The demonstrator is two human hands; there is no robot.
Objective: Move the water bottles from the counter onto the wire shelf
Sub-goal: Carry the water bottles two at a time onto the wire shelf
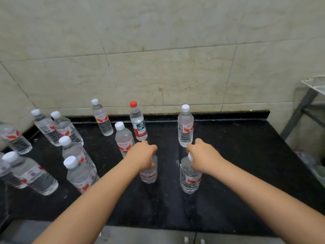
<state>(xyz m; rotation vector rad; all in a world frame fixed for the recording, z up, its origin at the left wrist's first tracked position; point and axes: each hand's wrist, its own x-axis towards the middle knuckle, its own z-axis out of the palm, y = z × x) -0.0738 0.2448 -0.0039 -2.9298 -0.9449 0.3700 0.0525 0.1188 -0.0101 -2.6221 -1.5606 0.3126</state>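
Note:
Several clear water bottles stand upright on the black counter [237, 155]. My left hand [143, 155] is closed over the top of one bottle [149, 175] near the middle; its cap is hidden. My right hand [204, 155] grips the neck of another bottle [190, 178] just to the right. Both bottles rest on the counter. Behind my hands stand a red-capped bottle [138, 123] and a white-capped bottle [185, 126]. A corner of the white wire shelf [314, 84] shows at the right edge.
More white-capped bottles crowd the left half of the counter, such as one at the front left [79, 173] and one by the wall [102, 118]. A tiled wall rises behind. The shelf's grey metal leg [299, 113] stands beyond the counter's right end.

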